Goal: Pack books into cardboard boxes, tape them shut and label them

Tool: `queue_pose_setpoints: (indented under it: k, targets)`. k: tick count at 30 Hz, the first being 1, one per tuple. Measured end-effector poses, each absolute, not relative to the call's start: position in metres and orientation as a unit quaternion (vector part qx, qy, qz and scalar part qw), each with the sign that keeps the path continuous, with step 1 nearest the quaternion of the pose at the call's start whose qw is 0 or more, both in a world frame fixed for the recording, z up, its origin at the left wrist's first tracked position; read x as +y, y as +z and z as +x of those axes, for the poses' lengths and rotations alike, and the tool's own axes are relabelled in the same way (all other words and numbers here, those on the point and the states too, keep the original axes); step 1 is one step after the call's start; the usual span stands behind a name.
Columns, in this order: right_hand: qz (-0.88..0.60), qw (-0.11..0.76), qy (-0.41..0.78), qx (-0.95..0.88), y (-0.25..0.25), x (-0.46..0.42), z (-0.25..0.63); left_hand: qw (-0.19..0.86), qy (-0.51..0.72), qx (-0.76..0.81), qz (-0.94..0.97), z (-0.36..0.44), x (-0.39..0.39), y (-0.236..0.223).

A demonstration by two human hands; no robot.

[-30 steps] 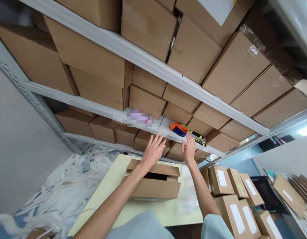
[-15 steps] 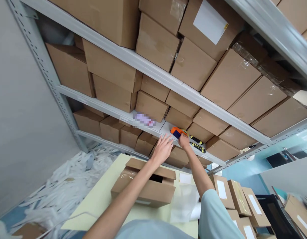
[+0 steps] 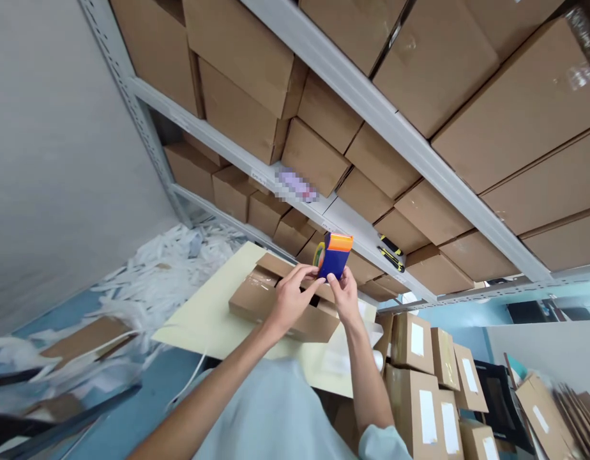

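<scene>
A blue and orange tape dispenser [image 3: 335, 257] with a roll of tape on its left side is held up above the table. My right hand [image 3: 343, 295] grips its lower end, thumb against the blue face. My left hand [image 3: 297, 295] touches the dispenser's lower left side with fingers and thumb closed in on it. Below and behind my hands, a cardboard box [image 3: 257, 297] with its top flaps partly raised stands on the pale yellow table [image 3: 199, 319]. Part of the box is hidden by my left hand and forearm.
Metal shelving [image 3: 347, 217] packed with cardboard boxes rises in front. Two black and yellow utility knives [image 3: 391, 259] lie on its shelf, near a blurred purple item [image 3: 296, 185]. Labelled boxes [image 3: 416, 342] are stacked at right. White scrap [image 3: 180, 262] covers the floor at left.
My right hand has taken the tape dispenser off the shelf and brought it back over the table, now more upright. My left hand has come from the shelf edge to the dispenser.
</scene>
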State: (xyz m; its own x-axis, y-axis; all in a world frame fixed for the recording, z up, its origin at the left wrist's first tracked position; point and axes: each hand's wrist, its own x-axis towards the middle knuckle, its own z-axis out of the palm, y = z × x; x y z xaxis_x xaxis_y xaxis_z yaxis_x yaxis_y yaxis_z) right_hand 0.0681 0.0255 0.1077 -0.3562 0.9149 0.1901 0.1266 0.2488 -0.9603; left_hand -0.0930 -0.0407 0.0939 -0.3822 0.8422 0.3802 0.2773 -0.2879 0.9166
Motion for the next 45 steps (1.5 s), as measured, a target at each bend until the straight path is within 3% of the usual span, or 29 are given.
queue_pose_setpoints:
  k: [11, 18, 23, 36, 40, 45]
  targets:
    - [-0.360, 0.395, 0.489, -0.689, 0.147, -0.042, 0.040, 0.211, 0.603, 0.557, 0.530, -0.137, -0.106, 0.142]
    - [-0.321, 0.283, 0.445, -0.786, 0.161, -0.059, 0.042, 0.272, 0.580, 0.547, 0.540, -0.211, -0.115, 0.217]
    - [-0.319, 0.229, 0.386, -0.835, 0.160, -0.061, 0.041, 0.327, 0.544, 0.524, 0.568, -0.232, -0.119, 0.237]
    - [-0.345, 0.161, 0.378, -0.844, 0.154, -0.070, 0.021, 0.424, 0.528, 0.528, 0.512, -0.255, -0.118, 0.200]
    - [-0.406, 0.132, 0.453, -0.783, 0.139, -0.070, 0.009, 0.442, 0.535, 0.563, 0.448, -0.252, -0.117, 0.163]
    - [-0.451, 0.035, 0.574, -0.682, 0.128, -0.067, 0.001, 0.428, 0.549, 0.632, 0.341, -0.237, -0.127, 0.112]
